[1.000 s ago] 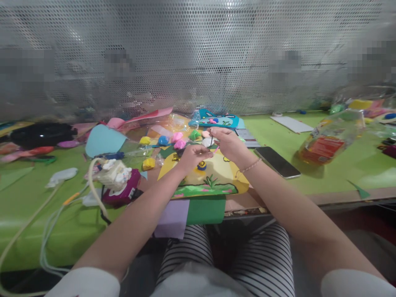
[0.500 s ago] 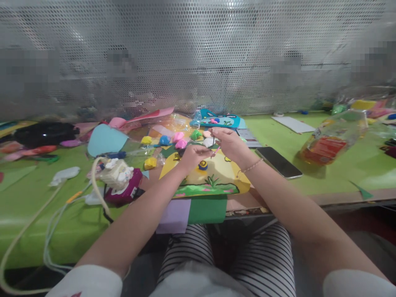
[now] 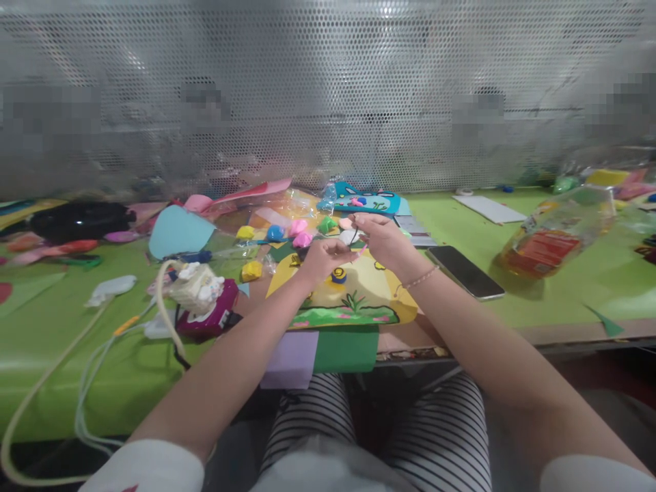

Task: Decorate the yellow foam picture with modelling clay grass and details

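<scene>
My right hand (image 3: 387, 240) is closed in a pinch on the upper end of a thin black strand (image 3: 354, 236), its material too small to make out. Close by on the left, my left hand (image 3: 324, 261) has its fingers pressed together near the strand's lower end; a small pink bit (image 3: 361, 252) shows at its fingertips. What else the left fingers hold is hidden. Both hands hover over a yellow picture sheet (image 3: 320, 297) with a green grass border, a plant and a blue-and-yellow spiral piece (image 3: 338, 275).
Lumps of coloured clay (image 3: 275, 234) in clear wrap lie behind the hands, near a blue picture (image 3: 382, 202). A phone (image 3: 464, 271) and a bottle (image 3: 546, 242) stand to the right. At left are a plugged adapter (image 3: 197, 290) and cables. A perforated metal screen (image 3: 328, 89) closes the back.
The view has shifted slightly. Both hands keep almost the same pose over the yellow sheet, with the fingertips a little closer together around the black strand.
</scene>
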Available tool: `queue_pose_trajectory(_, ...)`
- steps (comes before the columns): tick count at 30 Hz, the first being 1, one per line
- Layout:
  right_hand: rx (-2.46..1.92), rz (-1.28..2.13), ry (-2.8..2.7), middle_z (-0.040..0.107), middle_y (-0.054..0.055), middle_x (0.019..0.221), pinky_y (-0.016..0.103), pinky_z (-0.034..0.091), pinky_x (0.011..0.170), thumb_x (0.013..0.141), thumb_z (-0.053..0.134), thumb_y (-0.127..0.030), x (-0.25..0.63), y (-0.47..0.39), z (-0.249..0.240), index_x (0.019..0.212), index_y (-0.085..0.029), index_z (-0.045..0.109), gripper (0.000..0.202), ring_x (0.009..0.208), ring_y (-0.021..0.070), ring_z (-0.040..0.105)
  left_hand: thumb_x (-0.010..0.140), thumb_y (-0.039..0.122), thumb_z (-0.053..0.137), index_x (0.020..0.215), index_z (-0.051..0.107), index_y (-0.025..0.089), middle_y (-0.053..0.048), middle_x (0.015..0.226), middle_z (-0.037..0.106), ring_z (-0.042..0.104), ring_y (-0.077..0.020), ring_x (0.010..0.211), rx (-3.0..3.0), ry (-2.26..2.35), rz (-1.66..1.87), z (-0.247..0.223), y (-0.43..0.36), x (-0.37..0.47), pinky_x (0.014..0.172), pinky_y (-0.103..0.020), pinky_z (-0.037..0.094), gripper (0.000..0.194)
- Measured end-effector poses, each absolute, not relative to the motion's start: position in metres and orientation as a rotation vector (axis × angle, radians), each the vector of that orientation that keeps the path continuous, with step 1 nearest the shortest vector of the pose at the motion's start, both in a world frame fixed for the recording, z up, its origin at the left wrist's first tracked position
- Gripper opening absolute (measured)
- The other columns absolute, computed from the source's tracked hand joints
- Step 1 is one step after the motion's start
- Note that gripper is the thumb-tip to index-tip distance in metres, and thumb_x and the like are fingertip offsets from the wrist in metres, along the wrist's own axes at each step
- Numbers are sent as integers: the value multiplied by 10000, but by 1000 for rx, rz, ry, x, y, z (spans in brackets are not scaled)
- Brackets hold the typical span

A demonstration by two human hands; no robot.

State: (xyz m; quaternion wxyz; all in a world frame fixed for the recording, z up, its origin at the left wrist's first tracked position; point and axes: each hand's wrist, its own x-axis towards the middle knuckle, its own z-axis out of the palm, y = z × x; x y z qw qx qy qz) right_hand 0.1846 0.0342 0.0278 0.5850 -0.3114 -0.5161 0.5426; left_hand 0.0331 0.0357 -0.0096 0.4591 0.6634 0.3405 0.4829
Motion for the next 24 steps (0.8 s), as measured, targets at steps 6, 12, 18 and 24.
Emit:
queue_pose_trajectory(6,-735,1246,-1229,686,-5,854,333,393,781,597,799,-426,185,35,26,678,-264,714,201,885,176,565,544,496,810,634,655,169,-16,686,658,584,-145,678,1618,802,1133,-8,34,32,705,-293,461,373)
queue_pose_trajectory(12,-728,1277,-1188,691,-14,868,359,382,835,592,815,-395,186,37,24,666,-270,718,175,884,171,570,732,724,526,674,650,162,-84,768,697,651,-210,783,1506,751,1092,-10,35,31,742,-338,501,578)
queue_pose_trajectory(18,-745,1281,-1209,687,-9,839,353,393,799,567,820,-422,186,35,27,664,-266,717,211,843,170,561,701,724,560,661,642,167,-86,771,707,666,-230,811,1467,764,1082,-12,38,31,740,-334,508,564)
queue_pose_trajectory(24,-727,1228,-1221,686,-3,824,342,425,791,526,848,-428,189,27,36,604,-277,721,212,855,171,576,786,739,382,680,628,170,-96,801,707,667,-213,820,1457,871,1185,-14,44,27,722,-317,494,628)
